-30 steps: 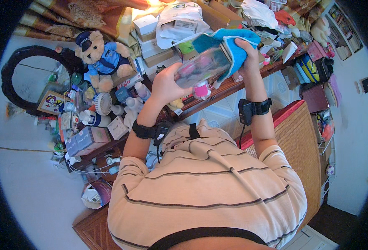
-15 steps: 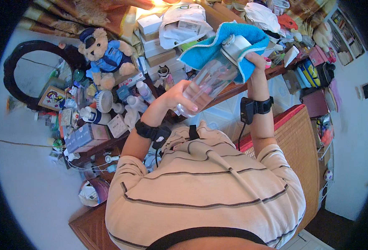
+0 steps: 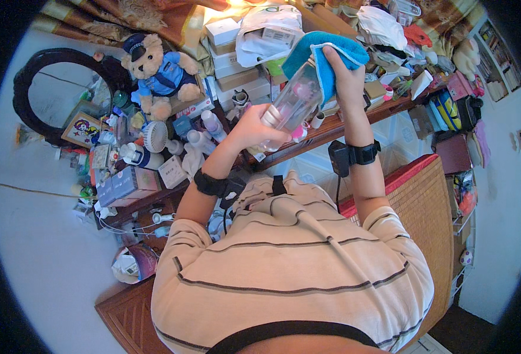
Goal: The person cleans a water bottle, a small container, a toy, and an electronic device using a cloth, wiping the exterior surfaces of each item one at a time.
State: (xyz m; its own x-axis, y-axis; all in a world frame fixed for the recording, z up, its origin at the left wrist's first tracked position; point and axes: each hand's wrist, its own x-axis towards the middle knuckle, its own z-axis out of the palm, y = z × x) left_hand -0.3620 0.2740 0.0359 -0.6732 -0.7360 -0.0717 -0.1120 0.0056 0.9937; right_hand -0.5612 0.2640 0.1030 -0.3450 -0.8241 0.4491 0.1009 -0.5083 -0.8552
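The desk (image 3: 397, 106), of brown wood with a straight front edge, runs across the upper part of the view. A woven mat (image 3: 417, 236) with a red border lies at right; a plush bear (image 3: 165, 76) sits at left. The bottle (image 3: 297, 101), a clear, smooth cylinder, is held aloft near the desk's front edge, its long axis slanting from lower left to upper right, its upper end covered by a blue napped cloth (image 3: 331, 50) with pale edging. The right hand (image 3: 348, 79) clasps cloth and bottle; the left hand (image 3: 260, 127) curls around the lower end.
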